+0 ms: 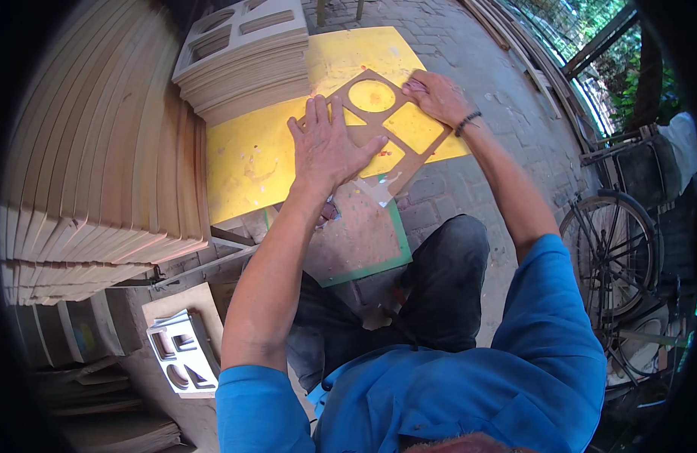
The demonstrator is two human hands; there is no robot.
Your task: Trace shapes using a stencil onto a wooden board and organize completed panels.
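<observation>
A brown board [367,121] with several cut-out shapes, including a circle, lies tilted on a yellow sheet [250,166], its near part past the sheet's edge. My left hand [329,147] rests on the board's left side with fingers spread. My right hand [439,98] is at the board's far right corner, fingers curled round something small and pinkish that I cannot make out. Below the yellow sheet is a worn board [356,245] with a green border, between my knees.
A stack of cut-out boards [243,75] sits at the back left, beside tall stacked wooden panels [99,151]. White cut-out pieces [178,355] lie on a board at lower left. A bicycle [612,249] stands at right on the paved floor [514,174], near long timber pieces along the back.
</observation>
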